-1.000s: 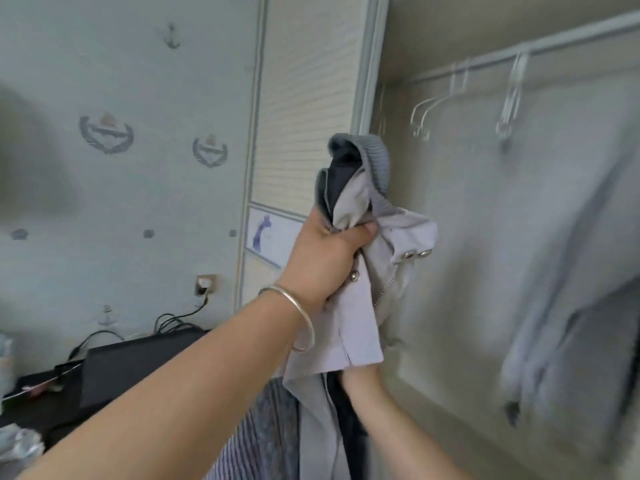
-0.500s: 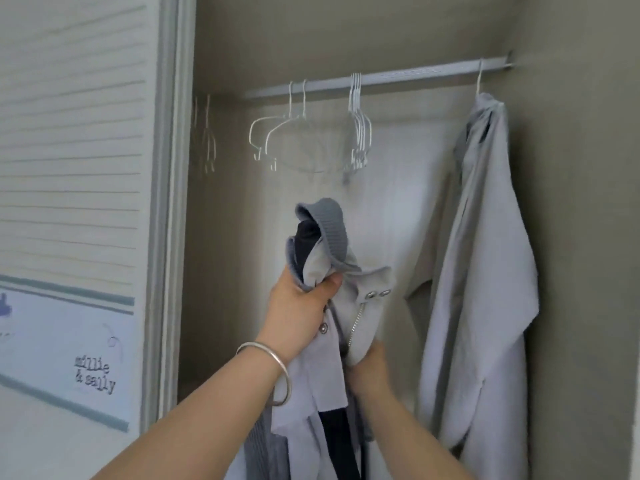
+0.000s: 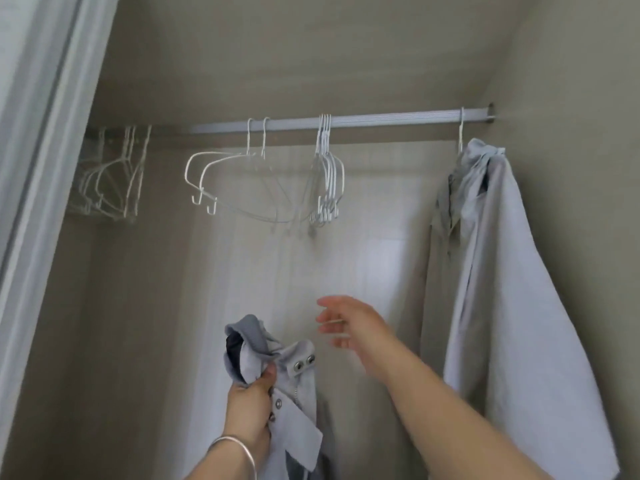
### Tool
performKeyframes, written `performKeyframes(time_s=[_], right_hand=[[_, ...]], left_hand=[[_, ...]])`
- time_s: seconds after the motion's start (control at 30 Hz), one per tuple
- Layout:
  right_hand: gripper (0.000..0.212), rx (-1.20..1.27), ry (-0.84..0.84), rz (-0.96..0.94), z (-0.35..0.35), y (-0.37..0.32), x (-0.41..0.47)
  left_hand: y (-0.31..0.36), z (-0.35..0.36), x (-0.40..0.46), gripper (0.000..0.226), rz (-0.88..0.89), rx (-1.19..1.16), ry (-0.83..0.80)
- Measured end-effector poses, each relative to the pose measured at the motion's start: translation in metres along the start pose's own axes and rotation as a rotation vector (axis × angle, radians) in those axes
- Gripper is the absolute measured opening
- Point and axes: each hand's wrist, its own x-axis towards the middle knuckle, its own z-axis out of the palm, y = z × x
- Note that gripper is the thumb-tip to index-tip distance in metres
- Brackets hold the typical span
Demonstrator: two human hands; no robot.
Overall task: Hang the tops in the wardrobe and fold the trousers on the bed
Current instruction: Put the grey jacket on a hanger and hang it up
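My left hand [image 3: 250, 407] grips the grey jacket [image 3: 277, 382] by a bunch of cloth just under its collar, well below the rail [image 3: 346, 121] and a little left of the middle of it. The jacket looks soft and limp, not heavy, with a ribbed collar, metal snaps and a zip; I judge it will sag and twist from any single hold, so the collar and shoulder seams are the places to take it when feeding a hanger in. My right hand [image 3: 349, 323] is free, fingers spread and loosely straight, holding nothing, raised below the rail toward the bunch of white wire hangers [image 3: 325, 174]. These hang near the middle of the rail; two more hangers [image 3: 221, 181] hang left of them and another cluster further left in shadow. At the rail's right end a pale grey top [image 3: 502, 271] already hangs. The wardrobe has plain beige walls, with a sliding door frame [image 3: 45, 133] far left of the rail.
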Motion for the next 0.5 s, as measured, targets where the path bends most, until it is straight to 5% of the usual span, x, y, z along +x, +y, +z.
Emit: performKeyframes(time_s=[0.07,0.2,0.3,0.5], right_hand=[[0.019,-0.242,0.132,-0.1,-0.013,-0.046,0.026],[0.029,-0.199,0.445,-0.21,-0.031,-0.129,0.071],[0.033,-0.184,0.401,-0.175,-0.028,-0.169,0.089],[0.028,-0.571,0.431,-0.067,-0.011,-0.187,0.106]], left_hand=[[-0.008,0.001,0.013,0.026,-0.039,-0.04,-0.009],[-0.013,0.002,0.047,0.028,-0.031,-0.087,-0.043],[-0.001,0.006,0.072,0.028,0.006,-0.105,-0.085],[0.025,0.021,0.107,0.023,0.067,-0.115,-0.163]])
